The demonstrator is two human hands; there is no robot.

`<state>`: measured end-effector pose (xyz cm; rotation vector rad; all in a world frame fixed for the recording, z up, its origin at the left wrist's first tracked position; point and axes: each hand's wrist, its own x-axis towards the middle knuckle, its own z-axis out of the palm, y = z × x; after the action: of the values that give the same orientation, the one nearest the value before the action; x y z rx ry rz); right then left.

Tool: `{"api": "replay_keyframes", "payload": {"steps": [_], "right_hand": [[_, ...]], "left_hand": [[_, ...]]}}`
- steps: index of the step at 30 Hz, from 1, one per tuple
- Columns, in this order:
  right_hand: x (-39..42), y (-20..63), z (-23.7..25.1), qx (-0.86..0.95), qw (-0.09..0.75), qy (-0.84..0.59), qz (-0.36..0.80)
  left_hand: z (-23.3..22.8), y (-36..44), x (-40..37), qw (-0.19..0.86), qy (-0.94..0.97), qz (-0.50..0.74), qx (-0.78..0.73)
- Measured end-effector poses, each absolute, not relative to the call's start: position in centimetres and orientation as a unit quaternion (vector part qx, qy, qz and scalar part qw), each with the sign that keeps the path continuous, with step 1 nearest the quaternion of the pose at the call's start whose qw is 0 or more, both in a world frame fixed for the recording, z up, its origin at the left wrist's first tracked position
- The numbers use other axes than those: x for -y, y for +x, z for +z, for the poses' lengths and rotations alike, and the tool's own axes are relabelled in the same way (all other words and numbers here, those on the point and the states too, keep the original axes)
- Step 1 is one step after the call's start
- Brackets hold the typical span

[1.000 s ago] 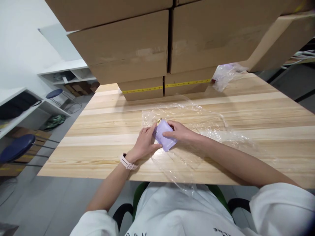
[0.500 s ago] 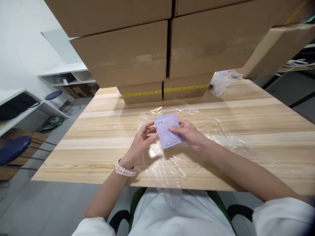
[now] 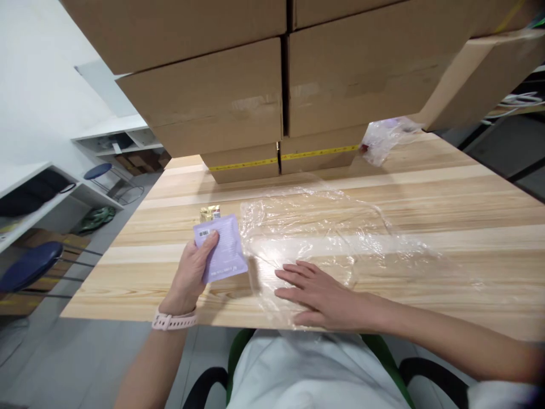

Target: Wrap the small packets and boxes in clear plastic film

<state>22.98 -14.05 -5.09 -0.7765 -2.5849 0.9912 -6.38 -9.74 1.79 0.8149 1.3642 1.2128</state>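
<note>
My left hand (image 3: 197, 267) grips a flat purple packet (image 3: 226, 250) by its left side, the thumb lying across its front near a small barcode. Just beyond the packet's top edge shows a small gold packet (image 3: 210, 213); whether the left fingers hold it too, I cannot tell. Fingers spread and palm down, my right hand (image 3: 317, 292) is over the near part of a clear plastic bag (image 3: 298, 244) and holds nothing. The bag is spread, thin and crinkled, across the wooden table (image 3: 140, 250), its near end reaching the front edge.
Stacked cardboard boxes (image 3: 204, 108) rise at the back of the table, some marked by a yellow measuring tape (image 3: 319, 152). Crumpled clear plastic with something purple (image 3: 392, 136) lies to their right. Blue stools (image 3: 29, 264) and white shelves (image 3: 46, 182) stand at the left.
The purple packet has passed from my right hand to my left, which moved left with it. My right hand has let go and come down nearer over the bag. The gold packet also shifted left.
</note>
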Motion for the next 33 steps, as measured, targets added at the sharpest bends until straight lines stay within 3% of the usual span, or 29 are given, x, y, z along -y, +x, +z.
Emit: {"api": "replay_keyframes", "payload": {"steps": [7, 9, 11, 13, 17, 22, 25, 27, 30, 33], "right_hand": [[15.2, 30.7, -2.7, 0.800, 0.161, -0.372, 0.443], [15.7, 33.7, -2.9, 0.747, 0.212, -0.517, 0.361], [15.9, 36.4, -4.0, 0.695, 0.250, -0.644, 0.201], [15.9, 38.4, -5.3, 0.671, 0.234, -0.697, 0.099], [13.9, 39.3, -5.6, 0.654, 0.216, -0.709, 0.154], [7.3, 34.0, 0.3, 0.632, 0.380, -0.653, 0.174], [3.7, 27.8, 4.5, 0.658, 0.457, -0.522, 0.292], [2.6, 23.8, 6.5, 0.731, 0.421, -0.383, 0.376], [2.3, 20.0, 7.5, 0.843, 0.262, -0.179, 0.435], [2.2, 19.5, 6.0, 0.860, 0.271, -0.189, 0.389]], "left_hand": [[1.5, -2.0, 8.2, 0.621, 0.454, 0.369, -0.522], [1.1, -0.4, 7.4, 0.629, 0.489, 0.338, -0.501], [0.3, 0.9, 6.7, 0.649, 0.495, 0.305, -0.491], [-0.8, 1.8, 6.3, 0.676, 0.479, 0.275, -0.487], [-3.0, 2.4, 6.2, 0.721, 0.448, 0.256, -0.463], [-3.7, 2.3, 6.2, 0.740, 0.427, 0.262, -0.450], [-3.7, 2.1, 6.2, 0.746, 0.421, 0.263, -0.444], [-3.8, 2.1, 6.2, 0.740, 0.421, 0.295, -0.432], [-3.9, 2.0, 6.3, 0.718, 0.424, 0.384, -0.397], [-3.9, 2.0, 6.2, 0.722, 0.407, 0.417, -0.374]]}}
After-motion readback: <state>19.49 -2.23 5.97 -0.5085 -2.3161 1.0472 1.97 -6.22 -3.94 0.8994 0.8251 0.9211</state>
